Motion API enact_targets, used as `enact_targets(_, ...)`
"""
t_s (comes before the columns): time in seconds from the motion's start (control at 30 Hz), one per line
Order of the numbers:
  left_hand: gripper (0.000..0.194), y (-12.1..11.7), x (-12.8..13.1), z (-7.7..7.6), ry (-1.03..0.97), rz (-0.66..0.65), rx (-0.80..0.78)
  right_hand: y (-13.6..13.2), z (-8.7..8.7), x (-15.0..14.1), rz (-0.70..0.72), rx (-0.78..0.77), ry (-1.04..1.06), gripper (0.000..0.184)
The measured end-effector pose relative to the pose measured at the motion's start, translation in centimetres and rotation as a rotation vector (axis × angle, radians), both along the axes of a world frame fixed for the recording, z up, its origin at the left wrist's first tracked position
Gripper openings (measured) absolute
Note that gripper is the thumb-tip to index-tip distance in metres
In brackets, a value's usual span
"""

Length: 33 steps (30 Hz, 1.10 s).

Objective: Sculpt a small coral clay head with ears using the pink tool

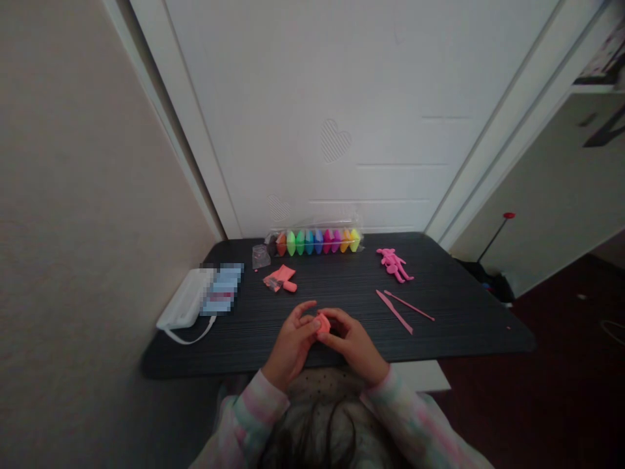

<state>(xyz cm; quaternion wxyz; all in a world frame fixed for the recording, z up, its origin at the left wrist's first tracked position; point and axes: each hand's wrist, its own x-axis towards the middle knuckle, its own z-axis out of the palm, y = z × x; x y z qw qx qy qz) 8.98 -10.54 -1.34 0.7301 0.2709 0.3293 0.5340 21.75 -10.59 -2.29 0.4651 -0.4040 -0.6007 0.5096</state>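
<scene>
Near the front edge of the table, both hands hold a small coral-coloured lump of modelling clay [323,325]. My left hand [291,342] presses its thumb on the lump's left side, with the index finger raised. My right hand [355,340] curls its fingers and thumb around the right side. Beyond them lies a coral clay packet [280,277] with a short coral roll of clay [290,286] beside it. To the right rest a pink plastic knife [394,312], a thin pink stick tool [410,305] and a pink figure-shaped piece [394,265].
Along the back of the dark table [336,277] stands a clear pack of clay in several colours [319,242]. A small clear plastic container [261,256] is left of it. At far left lie a white device [188,299] with a cable and a blurred light-blue item [223,290].
</scene>
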Motion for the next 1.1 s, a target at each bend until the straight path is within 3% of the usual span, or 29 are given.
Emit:
enact_targets(0.33, 0.012, 0.2, 0.2, 0.2, 0.07, -0.026, -0.033, -0.2, 0.0, -0.2, -0.207, -0.027, -0.023, 0.017)
enact_targets(0.73, 0.018, 0.2, 0.3, 0.2, 0.193, -0.027, 0.047, 0.1, 1.0, 0.1, -0.134, -0.059, 0.051, 0.014)
enact_targets(1.1, 0.008, 0.5, 0.4, 0.4, 0.037, 0.069, -0.11, 0.6, 0.1, 0.1, -0.153, -0.176, 0.29, 0.016)
